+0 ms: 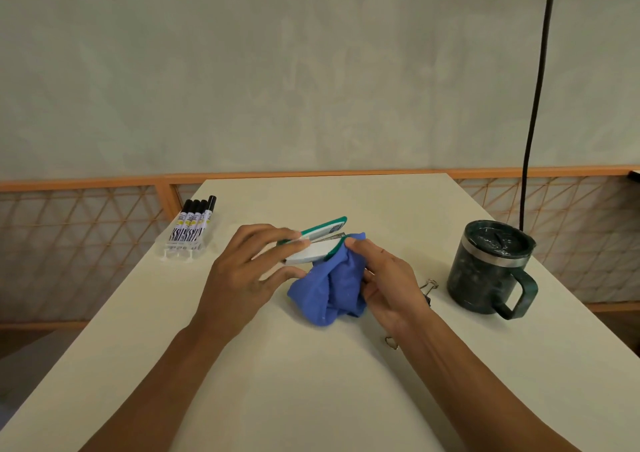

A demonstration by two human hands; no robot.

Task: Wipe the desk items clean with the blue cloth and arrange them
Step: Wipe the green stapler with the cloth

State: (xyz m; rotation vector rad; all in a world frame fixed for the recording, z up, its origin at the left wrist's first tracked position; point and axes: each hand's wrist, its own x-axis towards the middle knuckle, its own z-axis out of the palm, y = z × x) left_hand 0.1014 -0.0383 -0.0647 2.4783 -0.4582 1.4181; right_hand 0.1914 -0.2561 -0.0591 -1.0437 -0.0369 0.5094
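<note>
— So, what are the hands doing?
— The left hand (242, 271) grips a green-and-white stapler (313, 243) above the middle of the counter (311, 382). The right hand (388, 285) clutches the blue cloth (332, 285), bunched against the stapler's right end.
— Anything else?
— A marker pack (192, 226) far left, a dark mug (485, 271) right, and a binder clip (431, 285) beside the right hand.

stapler (308, 254) green-white, hinged open, tilted | blue cloth (332, 285) bunched against its end

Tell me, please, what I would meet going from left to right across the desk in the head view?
Marker pack → left hand, holding the stapler → blue cloth → right hand → binder clip → dark mug.
</note>
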